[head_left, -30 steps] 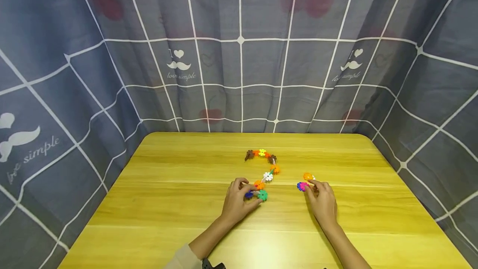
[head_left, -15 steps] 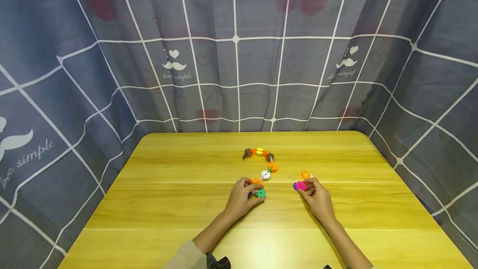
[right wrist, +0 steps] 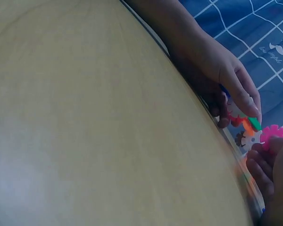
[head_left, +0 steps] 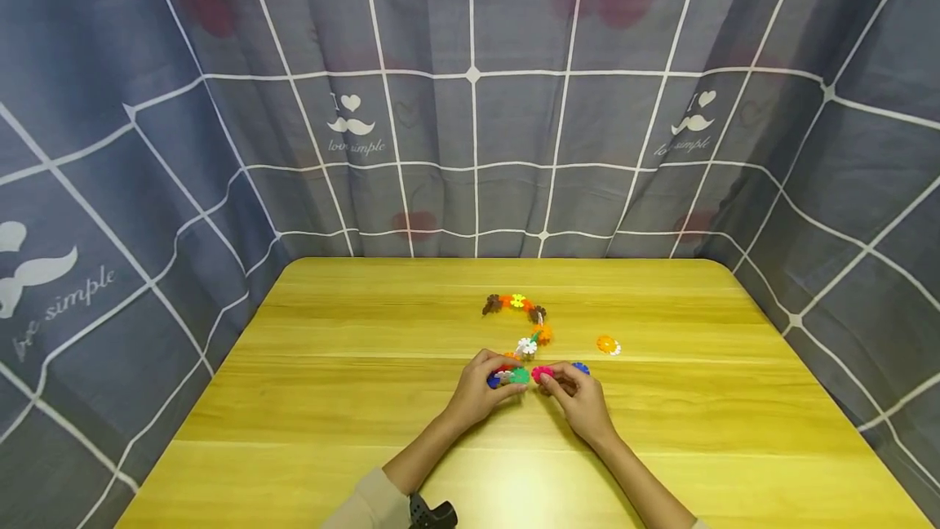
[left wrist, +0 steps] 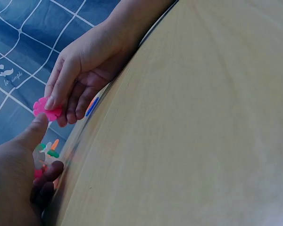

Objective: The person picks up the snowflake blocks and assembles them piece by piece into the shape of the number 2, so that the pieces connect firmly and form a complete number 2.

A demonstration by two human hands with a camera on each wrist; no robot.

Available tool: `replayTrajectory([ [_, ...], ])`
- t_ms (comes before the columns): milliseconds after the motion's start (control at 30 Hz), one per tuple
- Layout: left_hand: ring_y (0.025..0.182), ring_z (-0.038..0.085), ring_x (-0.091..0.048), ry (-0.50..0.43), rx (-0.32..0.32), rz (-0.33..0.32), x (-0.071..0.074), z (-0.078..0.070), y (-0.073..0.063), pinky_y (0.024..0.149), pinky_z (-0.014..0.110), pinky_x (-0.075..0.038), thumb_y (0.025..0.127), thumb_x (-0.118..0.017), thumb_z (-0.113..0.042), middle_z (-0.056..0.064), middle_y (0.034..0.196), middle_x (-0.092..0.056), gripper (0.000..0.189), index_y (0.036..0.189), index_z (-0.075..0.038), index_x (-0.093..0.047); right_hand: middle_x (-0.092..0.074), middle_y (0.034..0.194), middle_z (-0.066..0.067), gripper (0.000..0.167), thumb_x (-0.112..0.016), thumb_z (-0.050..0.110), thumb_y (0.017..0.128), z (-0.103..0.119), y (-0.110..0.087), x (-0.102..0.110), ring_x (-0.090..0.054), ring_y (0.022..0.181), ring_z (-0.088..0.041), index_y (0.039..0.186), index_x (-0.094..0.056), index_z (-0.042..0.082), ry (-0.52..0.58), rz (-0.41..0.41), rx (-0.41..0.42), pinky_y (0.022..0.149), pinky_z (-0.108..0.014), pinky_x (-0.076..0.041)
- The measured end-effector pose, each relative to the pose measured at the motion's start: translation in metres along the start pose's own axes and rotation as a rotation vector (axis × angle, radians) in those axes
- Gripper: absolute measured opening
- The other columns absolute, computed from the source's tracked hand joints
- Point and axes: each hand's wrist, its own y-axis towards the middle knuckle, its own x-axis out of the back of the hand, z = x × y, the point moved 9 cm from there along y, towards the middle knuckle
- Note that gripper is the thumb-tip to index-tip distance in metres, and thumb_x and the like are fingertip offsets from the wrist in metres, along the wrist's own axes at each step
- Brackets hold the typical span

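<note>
the pink disc (head_left: 542, 373) has been moved near the green disc (head_left: 519, 375); pink is pinched by the right hand (head_left: 585, 409), green by the fingers of the left hand (head_left: 472, 392).

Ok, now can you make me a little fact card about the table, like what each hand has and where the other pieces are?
Left hand: holds the green piece by the chain's near end
Right hand: pinches the pink piece
Green and pink: close together, but apart
Chain: curvy, many colours, lying on the table
Beside the right hand: blue piece, partly hidden
Farther right: orange piece against a white piece
Background: checked curtain
</note>
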Motion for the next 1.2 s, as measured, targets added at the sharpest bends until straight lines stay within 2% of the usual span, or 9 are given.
replayTrajectory([
  [167,0.073,0.005,-0.041,-0.021,-0.027,-0.011,0.000,-0.001,0.000,0.061,0.020,-0.040,0.079,-0.072,-0.034,-0.006,0.091,-0.049,0.031,0.106,-0.018,-0.067,-0.065,0.086,-0.021,0.009,-0.057,-0.007,0.087,0.005,0.001,-0.002,-0.064,0.072,-0.037,0.095,-0.061,-0.009,0.020,0.009,0.032,0.064,-0.041,-0.054],
  [333,0.079,0.008,-0.047,-0.050,-0.009,-0.038,0.002,0.000,0.000,0.064,0.022,-0.043,0.079,-0.072,-0.034,-0.004,0.093,-0.051,0.031,0.104,-0.016,-0.067,-0.062,0.086,-0.029,0.014,-0.052,-0.014,0.087,0.009,0.002,-0.008,-0.062,0.074,-0.043,0.100,-0.052,-0.015,0.149,0.050,0.098,0.064,-0.045,-0.052],
  [500,0.081,0.009,-0.050,-0.074,-0.008,-0.044,0.002,-0.001,0.001,0.067,0.022,-0.045,0.078,-0.072,-0.035,-0.003,0.094,-0.052,0.033,0.105,-0.015,-0.067,-0.061,0.087,-0.032,0.012,-0.048,-0.015,0.089,0.001,0.003,-0.012,-0.063,0.076,-0.039,0.100,-0.049,-0.017,0.212,0.086,0.083,0.066,-0.046,-0.051],
  [600,0.080,0.009,-0.049,-0.093,-0.007,-0.040,0.001,-0.002,0.000,0.066,0.022,-0.045,0.079,-0.071,-0.035,-0.003,0.094,-0.052,0.033,0.105,-0.016,-0.067,-0.062,0.091,-0.028,0.012,-0.049,-0.012,0.089,-0.010,0.003,-0.014,-0.065,0.080,-0.031,0.100,-0.054,-0.012,0.168,0.090,0.073,0.070,-0.042,-0.052],
  [667,0.078,0.009,-0.048,-0.106,0.002,-0.042,0.002,-0.001,0.000,0.065,0.022,-0.045,0.079,-0.071,-0.034,-0.003,0.094,-0.052,0.033,0.106,-0.016,-0.067,-0.064,0.095,-0.022,0.013,-0.050,-0.008,0.090,-0.016,0.003,-0.013,-0.065,0.085,-0.026,0.100,-0.059,-0.007,0.081,0.072,0.084,0.072,-0.035,-0.053],
  [833,0.077,0.009,-0.048,-0.118,0.024,-0.050,0.003,0.001,0.000,0.063,0.021,-0.046,0.079,-0.072,-0.032,-0.002,0.093,-0.051,0.034,0.107,-0.015,-0.066,-0.064,0.098,-0.005,0.017,-0.057,-0.002,0.089,-0.013,0.002,-0.006,-0.061,0.090,-0.018,0.098,-0.069,0.006,-0.215,-0.035,0.191,0.072,-0.023,-0.052],
  [900,0.077,0.008,-0.048,-0.110,0.023,-0.052,0.004,0.001,0.000,0.063,0.021,-0.045,0.079,-0.072,-0.033,-0.002,0.093,-0.051,0.033,0.107,-0.015,-0.066,-0.065,0.096,-0.001,0.017,-0.060,-0.001,0.087,-0.008,0.001,-0.004,-0.061,0.088,-0.018,0.096,-0.070,0.008,-0.273,-0.068,0.237,0.070,-0.022,-0.051],
  [1067,0.077,0.008,-0.047,-0.085,-0.012,-0.060,0.004,-0.003,-0.001,0.063,0.021,-0.044,0.079,-0.072,-0.031,-0.001,0.092,-0.051,0.031,0.105,-0.015,-0.067,-0.069,0.089,-0.005,0.020,-0.066,-0.008,0.078,0.000,0.001,0.000,-0.066,0.077,-0.023,0.093,-0.069,0.005,-0.217,-0.109,0.266,0.065,-0.022,-0.053],
  [1200,0.077,0.008,-0.047,-0.100,-0.023,-0.059,0.005,-0.003,-0.002,0.064,0.021,-0.044,0.079,-0.072,-0.030,-0.001,0.092,-0.051,0.030,0.104,-0.013,-0.067,-0.068,0.083,-0.013,0.020,-0.066,-0.016,0.074,0.011,0.002,-0.002,-0.066,0.072,-0.029,0.087,-0.066,-0.001,-0.151,-0.083,0.275,0.063,-0.026,-0.054],
])
